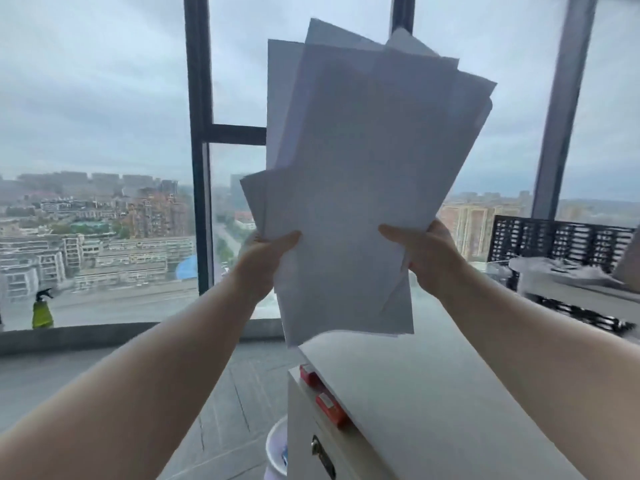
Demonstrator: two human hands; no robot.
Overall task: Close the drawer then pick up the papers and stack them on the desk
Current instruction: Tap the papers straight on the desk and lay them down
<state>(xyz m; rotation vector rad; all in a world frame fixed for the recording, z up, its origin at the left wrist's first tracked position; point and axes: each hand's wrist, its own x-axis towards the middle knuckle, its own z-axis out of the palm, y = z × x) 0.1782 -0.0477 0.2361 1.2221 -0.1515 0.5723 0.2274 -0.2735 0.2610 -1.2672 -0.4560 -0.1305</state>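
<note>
A loose sheaf of white papers (360,174) stands upright in the air in front of the window, its sheets fanned and uneven at the top. My left hand (263,261) grips its lower left edge and my right hand (429,258) grips its lower right edge. The bottom edge of the papers hangs just above the far end of the white desk top (433,393). Below the desk's left edge sits a white drawer front (311,434) with a keyhole lock; it looks shut flush with the unit.
Red tabs (329,407) stick out along the desk's left edge. A white bin (277,448) stands on the floor left of the desk. A black mesh rack (561,244) and clutter sit at right. A green spray bottle (42,311) stands on the window ledge.
</note>
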